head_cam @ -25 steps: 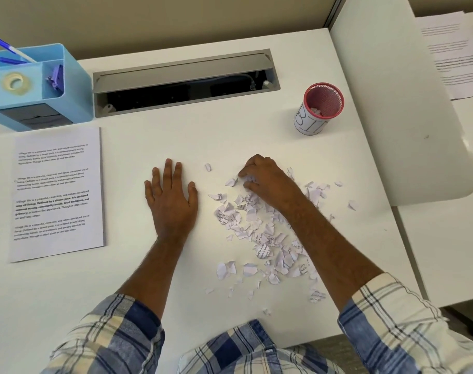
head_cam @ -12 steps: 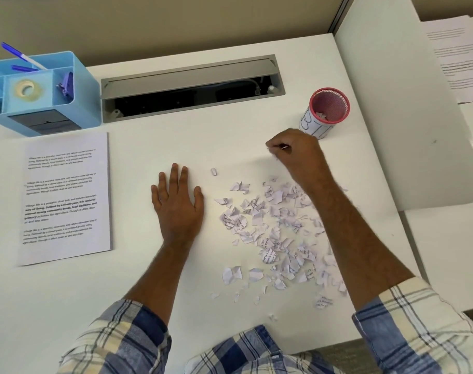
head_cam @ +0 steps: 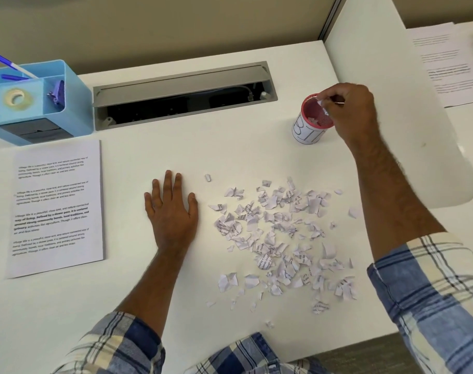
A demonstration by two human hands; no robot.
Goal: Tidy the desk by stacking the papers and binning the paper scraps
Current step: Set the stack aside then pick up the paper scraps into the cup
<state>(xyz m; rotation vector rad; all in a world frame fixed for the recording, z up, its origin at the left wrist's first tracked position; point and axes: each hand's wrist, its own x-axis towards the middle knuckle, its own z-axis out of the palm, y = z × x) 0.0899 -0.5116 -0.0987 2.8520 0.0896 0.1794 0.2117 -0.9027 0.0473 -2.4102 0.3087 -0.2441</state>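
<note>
A small cup with a red rim and "BIN" written on its side (head_cam: 307, 134) stands at the back right of the white desk. My right hand (head_cam: 350, 113) hovers over its mouth and pinches a few white paper scraps (head_cam: 322, 103) in its fingertips. A few scraps lie inside the cup. A wide scatter of torn paper scraps (head_cam: 278, 238) covers the desk in front of me. To the left of the scatter my left hand (head_cam: 170, 214) rests flat on the desk, fingers straight. A printed sheet (head_cam: 54, 209) lies at the left.
A blue desk organiser (head_cam: 35, 103) with pens, tape and a clip sits at the back left. An open grey cable tray (head_cam: 184, 95) runs along the back. A white divider panel (head_cam: 408, 125) rises on the right, with more printed paper (head_cam: 451, 68) on the desk beyond it.
My right hand lifted from the scrap pile with a pinch of scraps and moved back and right until it came over the bin cup. My left hand stayed flat.
</note>
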